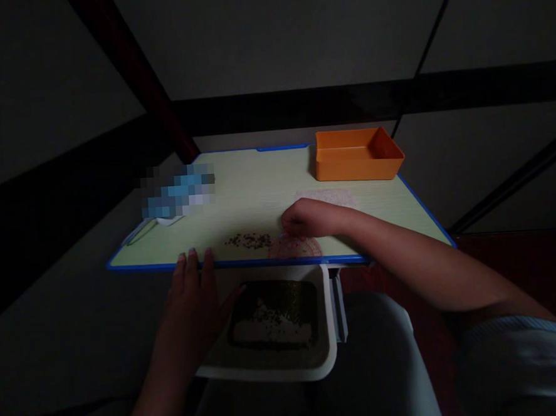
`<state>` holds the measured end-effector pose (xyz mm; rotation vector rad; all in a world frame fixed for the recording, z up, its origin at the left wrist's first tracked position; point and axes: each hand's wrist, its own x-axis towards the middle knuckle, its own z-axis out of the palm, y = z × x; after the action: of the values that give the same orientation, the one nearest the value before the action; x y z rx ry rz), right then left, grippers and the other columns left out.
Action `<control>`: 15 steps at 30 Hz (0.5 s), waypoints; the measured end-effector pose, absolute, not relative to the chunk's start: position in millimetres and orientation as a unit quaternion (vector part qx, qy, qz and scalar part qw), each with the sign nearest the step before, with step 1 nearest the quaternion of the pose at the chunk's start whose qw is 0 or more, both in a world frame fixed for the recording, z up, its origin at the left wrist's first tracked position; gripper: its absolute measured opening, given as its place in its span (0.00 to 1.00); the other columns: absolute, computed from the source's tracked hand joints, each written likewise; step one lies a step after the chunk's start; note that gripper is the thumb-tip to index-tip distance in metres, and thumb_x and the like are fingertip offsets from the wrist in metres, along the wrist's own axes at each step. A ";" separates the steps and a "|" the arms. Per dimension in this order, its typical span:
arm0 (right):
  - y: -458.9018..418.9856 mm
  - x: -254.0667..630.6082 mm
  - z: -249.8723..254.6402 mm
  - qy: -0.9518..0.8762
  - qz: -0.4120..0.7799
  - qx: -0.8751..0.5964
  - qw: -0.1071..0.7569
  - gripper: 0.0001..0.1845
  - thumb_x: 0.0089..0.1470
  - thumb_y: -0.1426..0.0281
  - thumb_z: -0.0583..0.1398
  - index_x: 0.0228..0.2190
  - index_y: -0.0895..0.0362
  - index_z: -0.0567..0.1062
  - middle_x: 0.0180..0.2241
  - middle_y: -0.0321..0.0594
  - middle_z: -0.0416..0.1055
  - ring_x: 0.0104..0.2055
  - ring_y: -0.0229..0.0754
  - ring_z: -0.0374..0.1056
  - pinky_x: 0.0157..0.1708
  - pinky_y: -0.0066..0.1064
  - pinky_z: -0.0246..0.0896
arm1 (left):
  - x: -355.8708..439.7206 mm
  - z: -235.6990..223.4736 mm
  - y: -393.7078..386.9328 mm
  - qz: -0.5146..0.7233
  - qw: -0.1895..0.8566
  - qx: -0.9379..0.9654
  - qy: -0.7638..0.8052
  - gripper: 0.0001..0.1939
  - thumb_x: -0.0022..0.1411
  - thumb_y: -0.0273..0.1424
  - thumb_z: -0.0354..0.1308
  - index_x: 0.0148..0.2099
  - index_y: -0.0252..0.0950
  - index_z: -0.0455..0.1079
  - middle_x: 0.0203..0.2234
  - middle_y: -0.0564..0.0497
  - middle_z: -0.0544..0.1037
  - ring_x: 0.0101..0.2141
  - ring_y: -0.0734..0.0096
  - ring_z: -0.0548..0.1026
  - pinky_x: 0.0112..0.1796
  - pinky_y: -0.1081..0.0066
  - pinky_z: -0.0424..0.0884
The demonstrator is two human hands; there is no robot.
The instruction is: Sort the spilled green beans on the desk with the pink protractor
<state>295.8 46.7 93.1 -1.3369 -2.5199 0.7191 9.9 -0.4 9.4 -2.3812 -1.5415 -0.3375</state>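
My left hand [194,301] is open, its fingers stretched out with their tips at the table's front edge and the thumb over the left side of a white pull-out drawer [331,355]. My right hand [311,218] rests low on the tabletop with the fingers curled closed; what they hold, if anything, is hidden. Just left of it lies a scatter of small dark grains [249,240]. Beneath the curled fingers, a pinkish printed half-round pattern [299,249] reaches toward the front edge. Many similar dark grains [275,318] lie inside the drawer.
An orange open box [358,170] stands at the table's back right. A blurred blue and white item [178,192] lies at the left. The pale tabletop [249,191] has a blue rim. A pale printed patch [329,197] shows behind my right hand. Walls stand behind.
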 end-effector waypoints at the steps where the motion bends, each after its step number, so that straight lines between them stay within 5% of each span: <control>1: 46.6 296.2 93.6 -0.855 0.243 -0.447 0.102 0.11 0.55 0.76 0.56 0.23 0.62 0.74 0.18 0.33 0.64 0.22 0.30 0.52 0.26 0.28 0.45 | 9.8 9.1 -0.2 -0.118 0.143 -0.825 -0.533 0.45 0.58 0.55 0.39 0.65 0.22 0.44 0.62 0.23 0.51 0.64 0.37 0.47 0.58 0.47 0.54; 15: 49.7 300.2 98.0 -0.846 0.153 -0.495 0.124 0.11 0.56 0.72 0.58 0.23 0.61 0.74 0.18 0.31 0.58 0.23 0.31 0.47 0.26 0.29 0.40 | 10.5 9.3 -1.5 -0.131 0.132 -0.824 -0.536 0.46 0.58 0.56 0.39 0.66 0.24 0.42 0.63 0.23 0.50 0.64 0.38 0.46 0.57 0.46 0.56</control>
<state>300.2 49.7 98.0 -1.4439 -2.4668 0.4469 10.5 -1.5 9.3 -2.3902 -1.5559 -0.3798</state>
